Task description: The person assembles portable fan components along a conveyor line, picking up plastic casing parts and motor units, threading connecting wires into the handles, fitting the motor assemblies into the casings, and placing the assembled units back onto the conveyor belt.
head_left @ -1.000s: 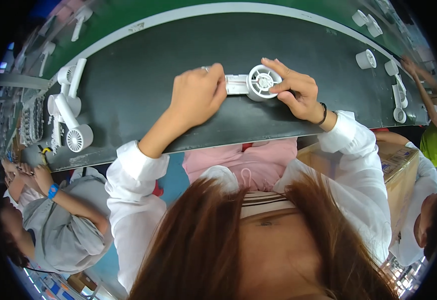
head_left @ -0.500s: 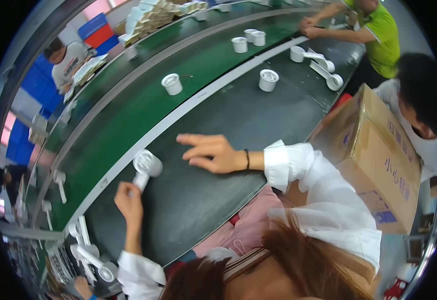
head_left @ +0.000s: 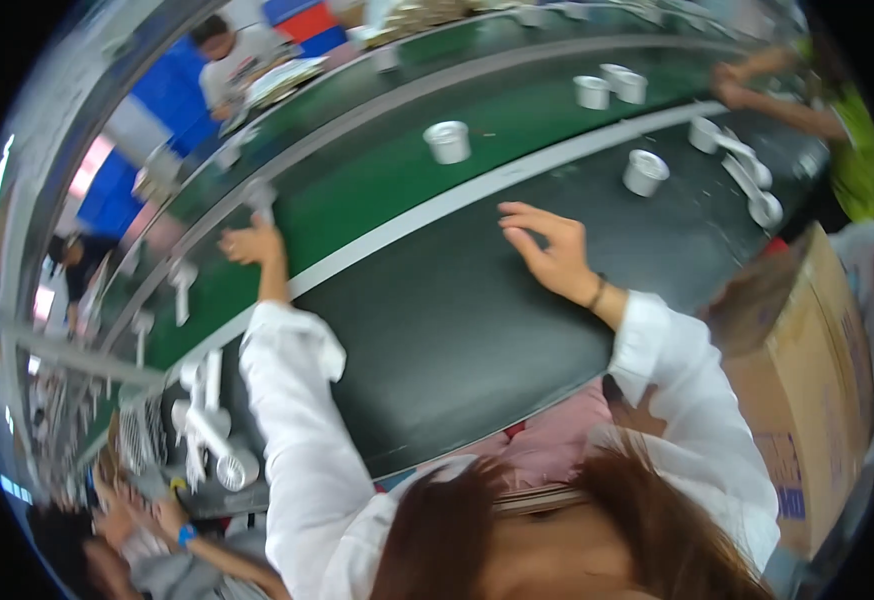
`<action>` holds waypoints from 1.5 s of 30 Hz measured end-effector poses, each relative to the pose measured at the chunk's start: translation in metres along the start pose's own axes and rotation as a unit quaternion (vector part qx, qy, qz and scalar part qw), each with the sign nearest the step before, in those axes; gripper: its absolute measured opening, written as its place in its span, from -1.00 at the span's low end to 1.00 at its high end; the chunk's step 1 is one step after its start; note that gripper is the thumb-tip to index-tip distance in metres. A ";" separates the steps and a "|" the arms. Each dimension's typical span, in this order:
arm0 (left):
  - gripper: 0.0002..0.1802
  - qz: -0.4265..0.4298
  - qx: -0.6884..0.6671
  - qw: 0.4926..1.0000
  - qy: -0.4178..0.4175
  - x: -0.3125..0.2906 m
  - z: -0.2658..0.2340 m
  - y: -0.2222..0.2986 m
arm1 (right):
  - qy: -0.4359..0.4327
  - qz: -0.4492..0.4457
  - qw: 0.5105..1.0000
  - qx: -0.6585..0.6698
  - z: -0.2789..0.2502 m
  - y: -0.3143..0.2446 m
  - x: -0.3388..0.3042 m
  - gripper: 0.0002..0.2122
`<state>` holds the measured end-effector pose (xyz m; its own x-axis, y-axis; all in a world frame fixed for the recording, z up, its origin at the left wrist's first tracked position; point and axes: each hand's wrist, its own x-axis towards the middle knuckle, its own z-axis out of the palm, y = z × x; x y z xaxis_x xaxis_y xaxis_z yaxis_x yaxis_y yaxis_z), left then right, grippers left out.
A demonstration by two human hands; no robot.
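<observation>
Out over the far green belt, my left hand (head_left: 254,243) is at the handle of a blurred white appliance with a round head (head_left: 258,190). Its fingers are curled, and the handle runs into the hand's upper edge. My right hand (head_left: 554,248) hovers above the dark work surface (head_left: 437,330), open, fingers stretched leftward and nothing held. The nearest thing to it is a white cylindrical part (head_left: 646,173), standing to its upper right. Another white cylinder (head_left: 447,142) stands on the green belt (head_left: 357,205) beyond the pale divider strip (head_left: 437,212).
Several white handled pieces (head_left: 212,425) lie by my left sleeve, near a co-worker's arm with a blue wristband (head_left: 187,534). More white cylinders (head_left: 592,92) stand on the far belt. At right are handled pieces (head_left: 747,170), a person in green (head_left: 857,150) and a large cardboard box (head_left: 807,380).
My left hand has carried the white appliance from the dark surface across the divider to the green belt. My right hand stays open over the dark surface. The whole view has turned leftward.
</observation>
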<state>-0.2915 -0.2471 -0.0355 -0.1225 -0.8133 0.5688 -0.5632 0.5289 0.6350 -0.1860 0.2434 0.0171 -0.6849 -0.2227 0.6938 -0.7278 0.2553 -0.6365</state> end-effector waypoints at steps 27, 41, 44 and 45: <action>-0.51 0.519 -0.137 0.705 -0.464 -0.177 -0.113 0.095 | -0.030 0.099 0.922 -0.372 -0.019 0.094 0.020 -0.64; -0.51 0.501 -0.131 0.707 -0.482 -0.184 -0.117 0.107 | 0.018 0.058 0.941 -0.332 -0.029 0.107 0.026 -0.77; -0.49 0.489 -0.107 0.716 -0.486 -0.177 -0.119 0.099 | 0.017 0.058 0.942 -0.331 -0.023 0.105 0.026 -0.77; -0.49 0.489 -0.110 0.716 -0.486 -0.177 -0.117 0.097 | 0.013 0.059 0.943 -0.327 -0.021 0.103 0.027 -0.77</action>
<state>-0.2292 -0.0237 -0.0131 -0.9415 0.2427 0.2338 0.3088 0.8993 0.3096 -0.2784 0.2839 -0.0227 -0.7527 -0.1341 0.6446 -0.4624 0.8046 -0.3725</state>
